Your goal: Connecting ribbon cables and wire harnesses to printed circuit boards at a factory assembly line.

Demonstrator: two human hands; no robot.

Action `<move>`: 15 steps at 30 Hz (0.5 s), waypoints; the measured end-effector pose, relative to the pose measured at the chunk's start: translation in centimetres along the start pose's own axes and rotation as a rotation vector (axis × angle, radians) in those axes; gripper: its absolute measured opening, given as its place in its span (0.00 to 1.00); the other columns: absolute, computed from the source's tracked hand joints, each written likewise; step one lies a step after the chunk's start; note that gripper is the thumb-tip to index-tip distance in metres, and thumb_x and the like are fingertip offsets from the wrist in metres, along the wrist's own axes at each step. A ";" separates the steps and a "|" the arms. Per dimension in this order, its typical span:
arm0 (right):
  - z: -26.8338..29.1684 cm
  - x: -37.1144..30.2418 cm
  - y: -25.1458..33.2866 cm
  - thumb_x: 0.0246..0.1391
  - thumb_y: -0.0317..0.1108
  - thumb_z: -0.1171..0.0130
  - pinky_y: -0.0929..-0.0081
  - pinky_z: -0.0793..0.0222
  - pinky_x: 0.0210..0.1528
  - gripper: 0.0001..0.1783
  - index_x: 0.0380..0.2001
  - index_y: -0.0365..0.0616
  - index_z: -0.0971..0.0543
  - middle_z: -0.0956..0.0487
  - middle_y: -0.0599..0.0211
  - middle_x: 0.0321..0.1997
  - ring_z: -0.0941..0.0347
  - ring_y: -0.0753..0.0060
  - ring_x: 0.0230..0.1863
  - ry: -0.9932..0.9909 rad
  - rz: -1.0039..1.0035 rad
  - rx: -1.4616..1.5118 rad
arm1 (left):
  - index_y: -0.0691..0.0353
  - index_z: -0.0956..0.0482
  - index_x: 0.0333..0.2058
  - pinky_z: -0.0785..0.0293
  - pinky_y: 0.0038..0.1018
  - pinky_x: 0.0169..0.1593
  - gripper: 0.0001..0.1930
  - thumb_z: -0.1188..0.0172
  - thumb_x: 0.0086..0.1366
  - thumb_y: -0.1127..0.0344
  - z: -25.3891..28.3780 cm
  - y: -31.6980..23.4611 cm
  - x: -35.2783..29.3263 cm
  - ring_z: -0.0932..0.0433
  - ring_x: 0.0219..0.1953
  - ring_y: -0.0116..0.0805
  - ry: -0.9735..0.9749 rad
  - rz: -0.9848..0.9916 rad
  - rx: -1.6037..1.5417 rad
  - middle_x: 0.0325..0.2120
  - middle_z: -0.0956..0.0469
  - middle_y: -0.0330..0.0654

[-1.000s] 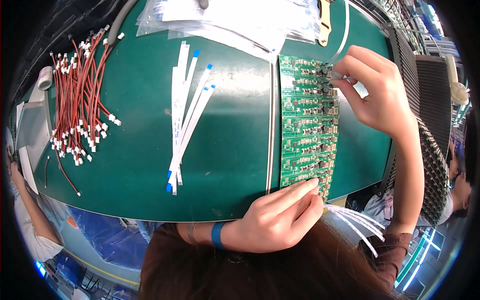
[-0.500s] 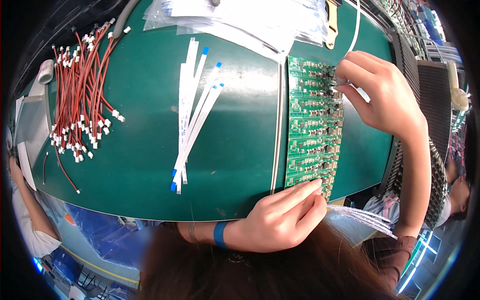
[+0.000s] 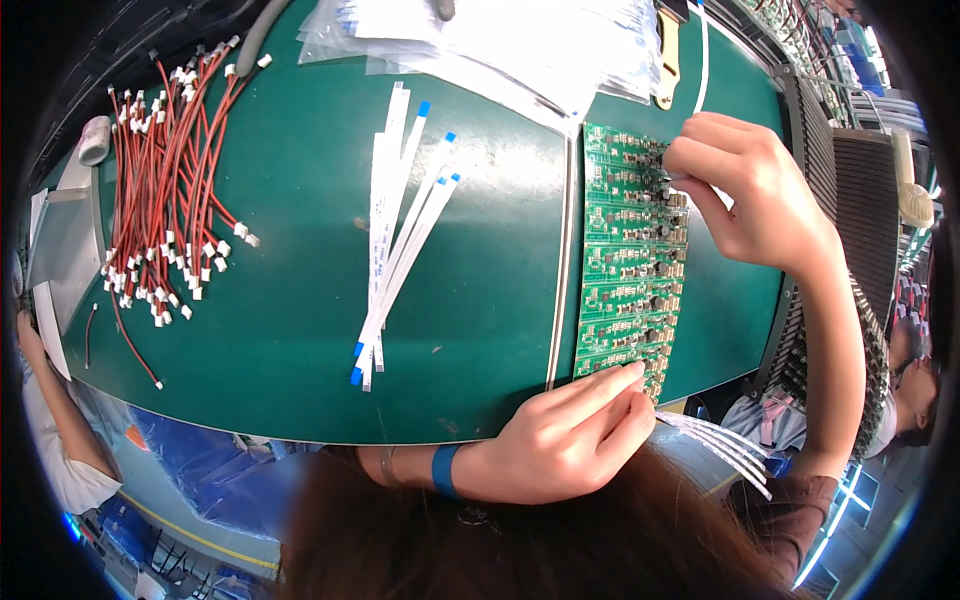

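- A long green circuit board [image 3: 632, 255] lies on the green table [image 3: 480, 350], right of the middle. It is made of many thin boards side by side, with tiny dark and shiny parts along its right side.
- The left hand [image 3: 575, 440] is at the near end of the board. Its finger and thumb are close together and touch the board there. I cannot tell if they grip it.
- A blue band [image 3: 443, 470] goes around the left wrist.
- The right hand [image 3: 755, 190] is at the far end, by the board's right edge. Its fingertips are pinched narrow. I cannot tell what is between them.
- White strips [image 3: 720, 445] stick out past the near end of the board, close to the left hand.
- Flat white cables [image 3: 395, 250] with some blue tips lie crossed in the middle of the table.
- A big bunch of red wires [image 3: 165, 190] with white ends lies on the left.
- Clear plastic bags [image 3: 480, 50] lie at the far side.
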State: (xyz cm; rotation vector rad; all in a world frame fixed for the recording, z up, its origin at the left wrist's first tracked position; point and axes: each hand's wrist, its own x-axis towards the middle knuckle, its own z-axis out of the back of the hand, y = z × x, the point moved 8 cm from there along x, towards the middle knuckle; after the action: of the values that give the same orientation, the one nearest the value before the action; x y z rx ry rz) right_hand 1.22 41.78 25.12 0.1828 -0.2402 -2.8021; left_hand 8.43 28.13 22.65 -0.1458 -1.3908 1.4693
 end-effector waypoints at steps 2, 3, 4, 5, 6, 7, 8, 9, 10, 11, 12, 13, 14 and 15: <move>0.1 0.0 0.1 0.33 0.20 0.48 0.63 0.39 0.25 0.07 0.20 0.37 0.35 0.36 0.59 0.19 0.35 0.52 0.25 -0.020 0.011 0.019 | 0.75 0.26 0.26 0.23 0.28 0.35 0.07 0.42 0.46 0.78 0.0 0.0 0.1 0.22 0.33 0.41 0.000 0.003 0.000 0.27 0.24 0.56; 0.1 0.1 0.1 0.33 0.20 0.48 0.63 0.39 0.25 0.07 0.20 0.37 0.35 0.36 0.59 0.19 0.35 0.52 0.25 -0.020 0.012 0.019 | 0.75 0.26 0.27 0.22 0.28 0.34 0.07 0.42 0.47 0.78 0.0 0.0 0.1 0.22 0.33 0.40 0.001 0.006 -0.001 0.27 0.24 0.56; 0.2 0.1 0.1 0.33 0.20 0.48 0.63 0.39 0.25 0.07 0.20 0.37 0.35 0.36 0.58 0.19 0.35 0.52 0.25 -0.020 0.008 0.010 | 0.75 0.26 0.27 0.22 0.28 0.34 0.07 0.42 0.47 0.78 0.0 0.0 0.1 0.22 0.33 0.40 0.001 0.004 -0.002 0.27 0.24 0.56; 0.2 0.1 0.1 0.33 0.21 0.48 0.63 0.39 0.25 0.07 0.20 0.37 0.35 0.36 0.58 0.19 0.35 0.52 0.25 -0.020 0.003 0.001 | 0.75 0.26 0.27 0.22 0.28 0.34 0.07 0.42 0.47 0.78 0.0 0.0 0.1 0.22 0.33 0.40 0.001 0.005 -0.003 0.27 0.24 0.56; 0.2 0.0 0.0 0.33 0.21 0.48 0.63 0.39 0.25 0.07 0.20 0.37 0.35 0.36 0.58 0.19 0.35 0.52 0.25 -0.020 0.002 -0.002 | 0.75 0.26 0.27 0.22 0.28 0.34 0.06 0.43 0.47 0.78 0.0 0.0 0.1 0.22 0.32 0.40 0.002 0.006 -0.004 0.27 0.24 0.56; 0.1 0.0 0.0 0.34 0.21 0.48 0.63 0.39 0.25 0.07 0.20 0.37 0.35 0.36 0.58 0.19 0.35 0.52 0.25 -0.018 0.001 0.016 | 0.75 0.26 0.27 0.22 0.28 0.34 0.06 0.43 0.47 0.78 0.0 0.0 0.1 0.22 0.32 0.40 0.001 0.006 -0.003 0.27 0.24 0.56; 0.1 0.0 0.0 0.34 0.21 0.48 0.63 0.39 0.25 0.07 0.20 0.37 0.35 0.36 0.58 0.19 0.35 0.52 0.25 -0.015 0.001 0.034 | 0.75 0.26 0.27 0.22 0.28 0.34 0.07 0.43 0.47 0.78 0.0 0.1 0.1 0.22 0.32 0.40 0.001 0.004 0.000 0.27 0.24 0.56; 0.0 0.1 0.0 0.34 0.21 0.48 0.63 0.39 0.25 0.07 0.20 0.37 0.35 0.36 0.58 0.19 0.35 0.52 0.25 -0.016 0.001 0.033 | 0.75 0.26 0.27 0.22 0.28 0.34 0.07 0.43 0.47 0.78 0.1 0.1 0.1 0.22 0.32 0.40 0.000 0.002 0.002 0.27 0.24 0.56; 0.0 0.0 0.0 0.34 0.21 0.48 0.63 0.39 0.25 0.07 0.20 0.37 0.35 0.36 0.58 0.19 0.36 0.52 0.25 -0.016 -0.004 0.033 | 0.75 0.26 0.27 0.22 0.28 0.34 0.07 0.43 0.47 0.78 0.1 0.0 0.1 0.22 0.32 0.40 0.000 0.001 0.003 0.27 0.24 0.56; 0.1 0.0 0.0 0.34 0.21 0.48 0.63 0.39 0.25 0.07 0.20 0.37 0.36 0.36 0.58 0.19 0.36 0.51 0.25 -0.015 -0.009 0.033 | 0.75 0.26 0.27 0.22 0.28 0.34 0.07 0.43 0.47 0.78 0.0 0.0 0.1 0.22 0.32 0.40 0.003 0.000 0.004 0.27 0.24 0.56; 0.1 0.0 0.0 0.34 0.21 0.48 0.63 0.39 0.25 0.07 0.20 0.37 0.36 0.36 0.58 0.19 0.36 0.51 0.25 -0.016 -0.009 0.032 | 0.75 0.26 0.27 0.22 0.28 0.34 0.07 0.43 0.47 0.78 0.0 0.0 0.1 0.22 0.33 0.41 0.007 -0.001 0.005 0.27 0.24 0.56; 0.1 0.1 0.0 0.34 0.21 0.48 0.63 0.39 0.25 0.07 0.20 0.37 0.36 0.36 0.57 0.19 0.36 0.51 0.25 -0.011 -0.002 0.034 | 0.75 0.26 0.27 0.22 0.28 0.34 0.07 0.43 0.47 0.78 0.0 0.0 0.1 0.22 0.33 0.41 0.007 -0.002 0.006 0.27 0.24 0.56; 0.1 0.2 0.0 0.34 0.21 0.48 0.63 0.39 0.25 0.07 0.20 0.37 0.36 0.36 0.57 0.19 0.36 0.51 0.24 -0.005 0.005 0.036 | 0.75 0.26 0.27 0.22 0.28 0.34 0.07 0.43 0.47 0.78 0.0 0.0 0.0 0.22 0.33 0.41 0.008 -0.004 0.004 0.26 0.24 0.56; 0.1 0.2 -0.1 0.34 0.21 0.48 0.63 0.39 0.25 0.07 0.20 0.37 0.36 0.36 0.57 0.19 0.36 0.51 0.24 -0.007 0.005 0.035 | 0.75 0.26 0.27 0.23 0.28 0.34 0.07 0.43 0.47 0.78 0.0 0.0 0.0 0.22 0.33 0.41 0.009 -0.006 0.002 0.26 0.24 0.55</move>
State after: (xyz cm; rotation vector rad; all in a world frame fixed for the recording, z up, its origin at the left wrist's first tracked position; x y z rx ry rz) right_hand 0.96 41.82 25.22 0.1809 -0.2916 -2.7953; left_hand 8.45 28.18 22.65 -0.1470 -1.3810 1.4632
